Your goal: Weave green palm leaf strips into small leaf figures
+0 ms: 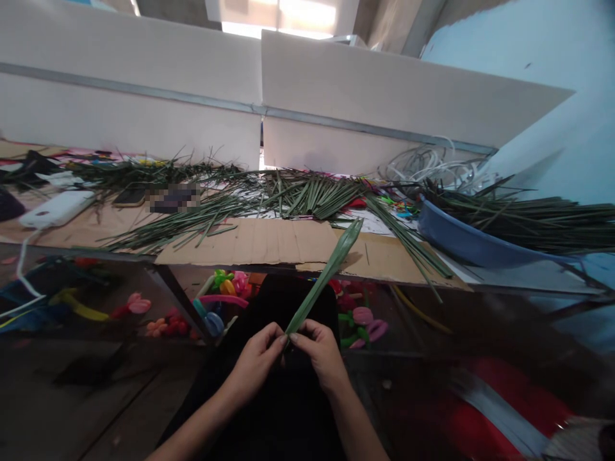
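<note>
A long green leaf strip (323,278) slants up and to the right from my lap, its broad end over the table's front edge. My left hand (260,354) pinches the narrow lower end between thumb and finger. Close beside it, my right hand (318,349) grips the same end from the other side, the thumbs almost touching. Fingers partly hide the tip of the leaf. Bundles of cut green leaves (324,195) lie on the table beyond my hands.
Flat cardboard (250,242) covers the table's front. A blue basin (473,234) with long leaves stands right. At left are a white power strip (60,208) and a phone (129,196). Coiled white cable (427,163) lies at the back. Colourful balloons (225,285) sit under the table.
</note>
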The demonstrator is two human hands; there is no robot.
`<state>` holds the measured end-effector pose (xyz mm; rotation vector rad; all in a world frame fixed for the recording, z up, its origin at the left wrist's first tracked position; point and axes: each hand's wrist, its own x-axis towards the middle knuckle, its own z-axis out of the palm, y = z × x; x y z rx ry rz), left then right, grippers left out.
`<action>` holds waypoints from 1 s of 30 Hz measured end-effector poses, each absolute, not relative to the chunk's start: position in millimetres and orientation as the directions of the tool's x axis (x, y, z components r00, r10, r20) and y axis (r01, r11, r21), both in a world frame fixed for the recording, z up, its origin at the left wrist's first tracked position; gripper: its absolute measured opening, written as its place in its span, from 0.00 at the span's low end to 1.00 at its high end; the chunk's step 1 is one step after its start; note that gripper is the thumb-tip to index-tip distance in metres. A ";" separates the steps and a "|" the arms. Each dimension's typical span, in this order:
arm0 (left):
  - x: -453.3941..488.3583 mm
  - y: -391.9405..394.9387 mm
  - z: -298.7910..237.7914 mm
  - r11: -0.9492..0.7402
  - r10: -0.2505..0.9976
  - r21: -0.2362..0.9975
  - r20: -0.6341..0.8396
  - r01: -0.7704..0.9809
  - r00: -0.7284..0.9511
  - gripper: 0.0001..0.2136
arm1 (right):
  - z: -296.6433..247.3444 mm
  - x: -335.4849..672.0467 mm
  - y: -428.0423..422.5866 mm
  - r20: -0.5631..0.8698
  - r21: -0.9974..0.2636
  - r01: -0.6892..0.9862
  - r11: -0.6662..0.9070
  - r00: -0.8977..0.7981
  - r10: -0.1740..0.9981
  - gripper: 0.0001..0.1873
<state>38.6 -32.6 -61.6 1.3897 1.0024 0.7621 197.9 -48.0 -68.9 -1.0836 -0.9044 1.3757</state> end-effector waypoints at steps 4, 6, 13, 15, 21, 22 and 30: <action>37.8 -34.7 -62.2 -0.023 0.916 0.974 -0.070 0.226 0.395 0.13 | -73.7 192.9 -49.2 -0.106 -0.954 -0.290 -0.081 0.071 0.992 0.07; 36.8 -35.3 -61.0 -0.048 0.914 0.964 -0.064 0.263 0.400 0.12 | -77.0 189.3 -50.2 -0.108 -0.953 -0.293 -0.075 0.098 0.989 0.07; 33.7 -38.4 -58.2 -0.093 0.898 0.945 -0.056 0.313 0.436 0.11 | -86.0 180.0 -52.1 -0.145 -0.948 -0.306 -0.087 0.173 0.974 0.07; 34.1 -40.2 -59.9 -0.102 0.897 0.944 -0.050 0.315 0.440 0.11 | -85.8 180.5 -51.5 -0.155 -0.947 -0.308 -0.091 0.191 0.969 0.08; 33.9 -40.1 -63.5 -0.060 0.894 0.952 -0.082 0.299 0.440 0.10 | -81.0 185.0 -46.6 -0.111 -0.943 -0.332 -0.030 0.228 0.967 0.11; 33.6 -38.9 -63.1 -0.056 0.893 0.953 -0.085 0.297 0.442 0.10 | -80.4 185.2 -45.8 -0.103 -0.941 -0.337 -0.019 0.234 0.967 0.12; 35.6 -30.4 -59.2 -0.100 0.900 0.926 -0.071 0.364 0.430 0.12 | -76.9 183.4 -46.1 -0.074 -0.945 -0.328 0.014 0.253 0.965 0.11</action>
